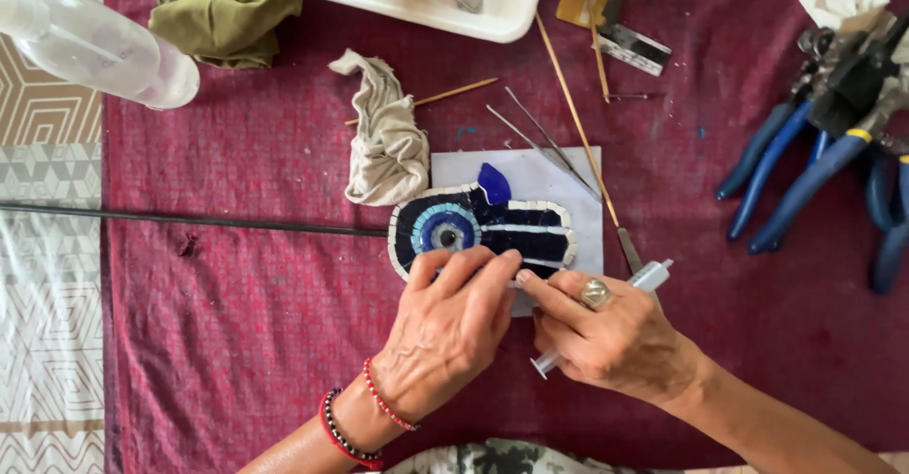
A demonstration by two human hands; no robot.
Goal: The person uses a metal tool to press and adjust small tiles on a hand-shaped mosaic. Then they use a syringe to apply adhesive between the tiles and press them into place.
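Note:
A fish-shaped mosaic (pixel 492 223) of dark blue tiles with a white tile border and a blue-and-white eye lies on a pale grey card (pixel 559 176). A loose blue piece (pixel 492 183) sits at its top edge. My left hand (pixel 450 327), with bead bracelets at the wrist, rests its fingers on the mosaic's lower edge. My right hand (pixel 606 337), wearing a ring, holds a clear plastic syringe (pixel 649 275) while its forefinger touches the mosaic's lower rim.
On the maroon cloth (pixel 237 332) lie a crumpled beige rag (pixel 383 143), thin wooden sticks (pixel 573 105) and metal picks (pixel 540 138). Blue-handled pliers (pixel 805 166) are at the right, a spray bottle (pixel 95 43) and green cloth (pixel 227 5) at the upper left, a white tray (pixel 502 15) at the top.

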